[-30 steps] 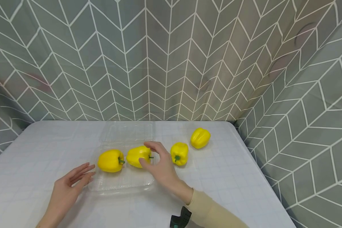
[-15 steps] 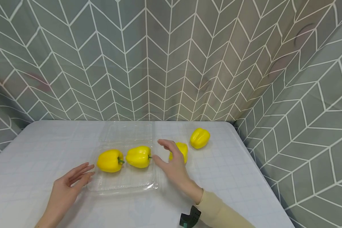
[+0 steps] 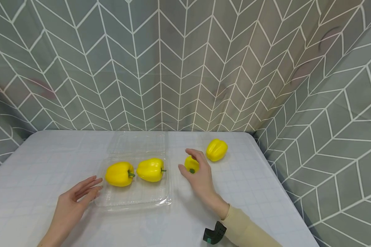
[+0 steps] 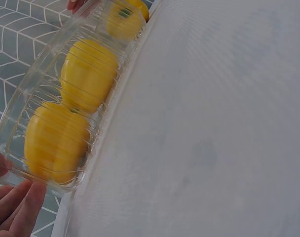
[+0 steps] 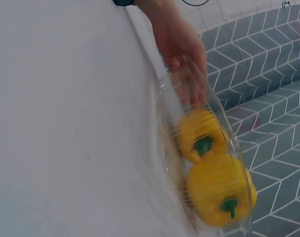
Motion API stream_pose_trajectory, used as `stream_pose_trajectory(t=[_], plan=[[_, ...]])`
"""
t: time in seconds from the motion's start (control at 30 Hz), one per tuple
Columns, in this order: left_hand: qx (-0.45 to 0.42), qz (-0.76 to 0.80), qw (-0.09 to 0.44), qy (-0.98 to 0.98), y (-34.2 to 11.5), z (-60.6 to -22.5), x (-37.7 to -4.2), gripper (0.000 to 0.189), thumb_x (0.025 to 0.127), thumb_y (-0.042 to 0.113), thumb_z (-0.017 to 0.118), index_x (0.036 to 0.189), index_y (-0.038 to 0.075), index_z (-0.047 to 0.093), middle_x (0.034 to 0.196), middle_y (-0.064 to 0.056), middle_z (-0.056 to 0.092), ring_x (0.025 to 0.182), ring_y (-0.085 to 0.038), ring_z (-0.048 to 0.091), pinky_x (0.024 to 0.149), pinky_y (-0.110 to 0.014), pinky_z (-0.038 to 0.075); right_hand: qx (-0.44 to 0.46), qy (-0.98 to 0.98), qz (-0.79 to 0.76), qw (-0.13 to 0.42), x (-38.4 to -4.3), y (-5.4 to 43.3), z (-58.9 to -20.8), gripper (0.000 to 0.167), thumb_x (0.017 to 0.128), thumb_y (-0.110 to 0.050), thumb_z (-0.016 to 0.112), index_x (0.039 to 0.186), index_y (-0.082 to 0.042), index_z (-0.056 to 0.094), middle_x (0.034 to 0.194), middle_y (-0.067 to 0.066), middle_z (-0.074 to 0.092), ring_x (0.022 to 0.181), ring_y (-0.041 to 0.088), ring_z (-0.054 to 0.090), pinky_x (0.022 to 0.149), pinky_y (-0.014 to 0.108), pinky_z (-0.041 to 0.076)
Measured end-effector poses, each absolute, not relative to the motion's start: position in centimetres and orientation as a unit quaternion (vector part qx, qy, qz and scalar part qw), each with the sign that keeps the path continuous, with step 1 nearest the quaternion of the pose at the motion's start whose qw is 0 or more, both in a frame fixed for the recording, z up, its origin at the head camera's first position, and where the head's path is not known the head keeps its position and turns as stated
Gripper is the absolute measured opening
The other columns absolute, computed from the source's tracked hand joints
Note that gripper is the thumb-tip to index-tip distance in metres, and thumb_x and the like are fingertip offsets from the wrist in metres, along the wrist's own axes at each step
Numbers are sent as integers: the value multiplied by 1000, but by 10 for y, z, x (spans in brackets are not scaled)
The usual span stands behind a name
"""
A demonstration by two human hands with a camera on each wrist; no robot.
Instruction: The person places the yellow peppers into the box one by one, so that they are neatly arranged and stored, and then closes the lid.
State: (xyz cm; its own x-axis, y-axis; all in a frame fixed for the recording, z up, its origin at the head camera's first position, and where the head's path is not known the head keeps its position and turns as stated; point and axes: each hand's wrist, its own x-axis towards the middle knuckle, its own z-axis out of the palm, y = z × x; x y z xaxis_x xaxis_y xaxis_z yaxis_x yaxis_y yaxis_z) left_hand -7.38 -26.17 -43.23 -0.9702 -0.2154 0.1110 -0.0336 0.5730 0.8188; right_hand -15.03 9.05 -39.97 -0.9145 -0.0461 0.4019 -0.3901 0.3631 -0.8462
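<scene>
Nearest, on a white bench (image 3: 250,195), a person's left hand (image 3: 71,202) points toward the middle, its fingers fairly straight, tips at the side of a clear plastic container (image 3: 133,200), probably to steady it. Two yellow bell peppers (image 3: 117,175) (image 3: 149,169) lie on their sides inside, stems to the right, perhaps laid so to fit side by side. The right hand (image 3: 204,181) angles in from the right, thumb and fingers spread in a curve about a third pepper (image 3: 189,164); whether they touch it cannot be told. Beyond lies a fourth pepper (image 3: 217,150), then the folded-back lid (image 3: 139,141) and a grey patterned curtain (image 3: 173,68).
</scene>
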Motion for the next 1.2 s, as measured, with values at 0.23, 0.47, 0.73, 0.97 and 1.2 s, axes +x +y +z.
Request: stream_pose_trajectory(t=[0.23, 0.47, 0.73, 0.97, 1.2], plan=[[61, -466, 106, -876, -262, -434, -74, 51, 97, 27, 67, 141, 5, 55, 121, 12, 71, 92, 23, 55, 72, -4, 51, 101, -814, 543, 177, -151, 104, -408, 50, 85, -12, 79, 131, -13, 60, 135, 2, 58, 125, 31, 52, 112, 46, 40], [59, -456, 113, -881, -262, -434, -75, 50, 97, 26, 67, 140, 4, 56, 122, 4, 71, 92, 24, 54, 72, -3, 51, 73, -813, 546, 188, -152, 114, -417, 54, 83, -14, 81, 132, -10, 59, 133, 8, 60, 125, 28, 52, 110, 54, 39], [61, -466, 111, -876, -262, -435, -75, 51, 97, 27, 68, 140, 3, 55, 120, 14, 70, 92, 24, 55, 72, -4, 51, 52, -829, 517, 207, -150, 115, -430, 64, 79, -14, 84, 134, -3, 52, 134, 12, 53, 125, 30, 50, 111, 47, 39], [58, -467, 111, -875, -262, -435, -74, 51, 97, 28, 68, 140, 4, 55, 120, 13, 71, 93, 24, 55, 72, -3, 51, 30, -835, 519, 182, -150, 113, -439, 76, 79, -19, 84, 142, -3, 45, 137, 11, 47, 127, 32, 46, 111, 51, 38], [61, -465, 102, -877, -263, -434, -74, 53, 97, 30, 67, 141, 4, 54, 122, 13, 70, 93, 25, 54, 73, -3, 50, 27, -840, 518, 157, -153, 111, -444, 78, 80, -21, 84, 144, -2, 42, 143, 11, 44, 132, 32, 44, 114, 51, 36]])
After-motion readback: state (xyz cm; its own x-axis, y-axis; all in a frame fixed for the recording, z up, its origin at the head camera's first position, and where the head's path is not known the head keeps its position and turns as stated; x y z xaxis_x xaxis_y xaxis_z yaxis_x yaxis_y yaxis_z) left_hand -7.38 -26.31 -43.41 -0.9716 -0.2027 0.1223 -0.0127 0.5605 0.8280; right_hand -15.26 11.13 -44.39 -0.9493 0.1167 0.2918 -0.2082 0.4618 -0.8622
